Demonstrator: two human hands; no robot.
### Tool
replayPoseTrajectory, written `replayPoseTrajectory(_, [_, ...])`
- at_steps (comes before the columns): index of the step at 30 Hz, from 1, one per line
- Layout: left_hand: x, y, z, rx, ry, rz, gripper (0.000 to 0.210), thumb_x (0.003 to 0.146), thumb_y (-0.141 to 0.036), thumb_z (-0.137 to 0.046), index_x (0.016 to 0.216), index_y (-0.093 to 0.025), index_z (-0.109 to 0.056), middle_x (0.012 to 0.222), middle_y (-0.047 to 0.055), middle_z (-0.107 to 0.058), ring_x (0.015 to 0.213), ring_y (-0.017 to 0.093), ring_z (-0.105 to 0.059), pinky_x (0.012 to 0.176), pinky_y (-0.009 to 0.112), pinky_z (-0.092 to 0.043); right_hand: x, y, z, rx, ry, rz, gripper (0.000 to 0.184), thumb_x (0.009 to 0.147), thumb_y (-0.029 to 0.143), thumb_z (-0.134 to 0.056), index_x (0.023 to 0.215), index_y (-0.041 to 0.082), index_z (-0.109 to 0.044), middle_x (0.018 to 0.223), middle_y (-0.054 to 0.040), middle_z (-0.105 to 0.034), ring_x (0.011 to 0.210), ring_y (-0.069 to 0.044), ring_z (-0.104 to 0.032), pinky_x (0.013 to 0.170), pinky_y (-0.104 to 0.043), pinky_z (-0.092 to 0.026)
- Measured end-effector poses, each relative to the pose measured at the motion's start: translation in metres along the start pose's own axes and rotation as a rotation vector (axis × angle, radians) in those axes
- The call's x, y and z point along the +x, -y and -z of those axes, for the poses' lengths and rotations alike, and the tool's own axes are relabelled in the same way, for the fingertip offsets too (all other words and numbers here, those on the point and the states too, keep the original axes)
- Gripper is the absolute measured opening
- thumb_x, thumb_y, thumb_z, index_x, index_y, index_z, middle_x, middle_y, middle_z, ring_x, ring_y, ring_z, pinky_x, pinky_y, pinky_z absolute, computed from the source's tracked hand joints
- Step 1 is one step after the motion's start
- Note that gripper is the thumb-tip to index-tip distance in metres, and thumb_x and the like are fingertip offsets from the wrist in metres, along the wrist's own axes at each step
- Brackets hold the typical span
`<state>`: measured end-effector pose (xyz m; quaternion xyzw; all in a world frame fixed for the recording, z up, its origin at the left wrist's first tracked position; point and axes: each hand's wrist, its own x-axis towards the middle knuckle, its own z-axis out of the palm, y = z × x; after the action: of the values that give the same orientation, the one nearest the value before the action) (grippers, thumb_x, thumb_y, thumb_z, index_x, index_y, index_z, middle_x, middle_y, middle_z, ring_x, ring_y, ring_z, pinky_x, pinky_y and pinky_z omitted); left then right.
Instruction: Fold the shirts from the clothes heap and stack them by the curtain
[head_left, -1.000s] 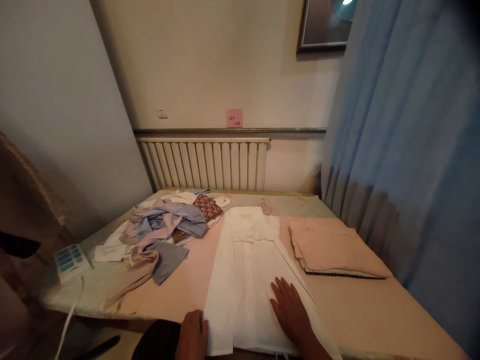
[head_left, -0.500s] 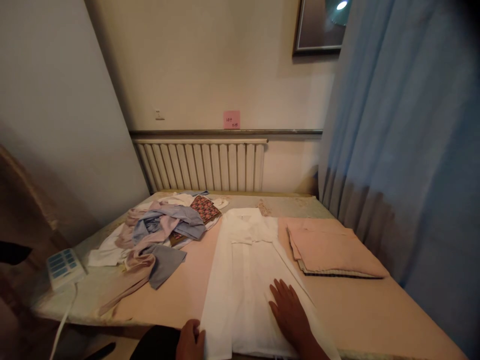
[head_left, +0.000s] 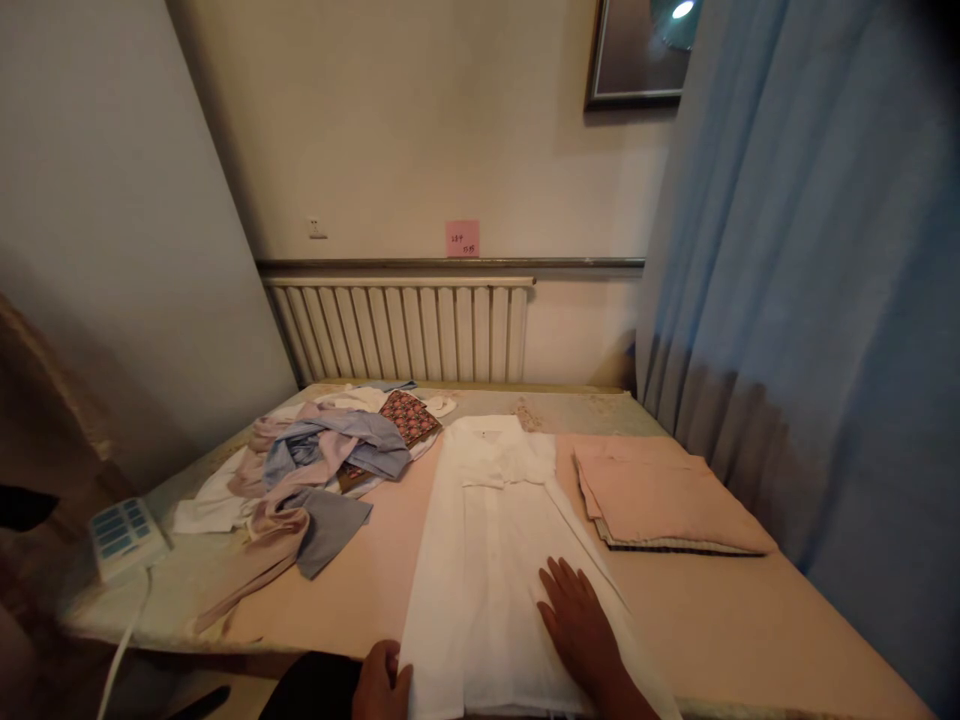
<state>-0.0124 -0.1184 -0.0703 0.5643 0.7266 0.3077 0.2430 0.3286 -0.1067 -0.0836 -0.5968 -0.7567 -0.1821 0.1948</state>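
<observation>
Table (head_left: 765, 610) holds the shirt (head_left: 495, 560), laid lengthwise with its hem at the near edge, between a clothes heap (head_left: 322, 450) and a folded pink cloth (head_left: 667, 505). The right hand (head_left: 579, 628) stays flat on the shirt, fingers slightly spread, leaving it smooth; the left hand (head_left: 379, 684) has slipped slightly nearer along its left side, fingers curled, whether pinching it cannot be told.

Free strip (head_left: 386, 560) between pile (head_left: 304, 450) and shirt (head_left: 491, 560)
</observation>
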Motion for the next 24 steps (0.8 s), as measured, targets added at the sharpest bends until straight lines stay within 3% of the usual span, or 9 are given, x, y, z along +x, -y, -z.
replayPoseTrajectory(9, [-0.005, -0.008, 0.007, -0.053, 0.029, 0.079, 0.009, 0.078, -0.021, -0.047, 0.087, -0.022, -0.05, 0.077, 0.0, -0.065, 0.08, 0.019, -0.065, 0.075, 0.026, -0.046, 0.0, 0.0, 0.0, 0.005, -0.044, 0.003, 0.041, 0.096, 0.042, -0.041, 0.129, 0.023, -0.056, 0.138, -0.0053, -0.053, 0.13, -0.026, -0.045, 0.108, -0.042, -0.027])
replayPoseTrajectory(24, [-0.003, 0.004, -0.001, -0.083, 0.064, 0.103, 0.012, 0.08, -0.02, -0.045, 0.092, -0.022, -0.047, 0.082, 0.002, -0.067, 0.087, 0.019, -0.067, 0.081, 0.027, -0.047, 0.0, -0.001, 0.0, -0.004, -0.026, 0.006, 0.042, 0.096, 0.042, -0.039, 0.131, 0.023, -0.054, 0.14, -0.0053, -0.051, 0.13, -0.026, -0.044, 0.108, -0.042, -0.027])
